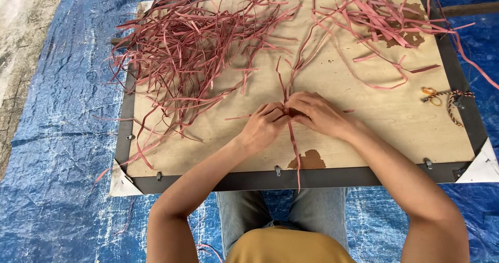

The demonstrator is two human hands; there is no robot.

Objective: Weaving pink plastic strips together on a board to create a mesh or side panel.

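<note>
— Two hands on the board point(364, 133)? State of grip?
— Both closed. Left hand point(265, 125) and right hand point(317, 114) meeting at centre, fingertips pinched on the same few pink strips point(290, 86). Strips crossing under the fingers, fanning upward from the hands; one long end trailing down over the near edge.

— Containers?
— None seen. Loose stock lying straight on the board: big tangled heap point(182, 49) at upper left, smaller heap point(379, 13) at upper right, well apart from the hands.

— Materials?
— Strips thin, flat, narrow, dusty pink, some curled, some kinked. Board pale plywood, smooth, with brown patches where the face has peeled; dark frame round it, small metal clips along the near edge, white corner pieces.

— Anything else?
— Scissors point(430, 94) with orange handles at right, beside a braided cord point(457, 99), near the frame. Blue tarp point(57, 154) beneath, crinkled. Bare concrete at far left. Grey trousers and mustard top at bottom edge.
</note>
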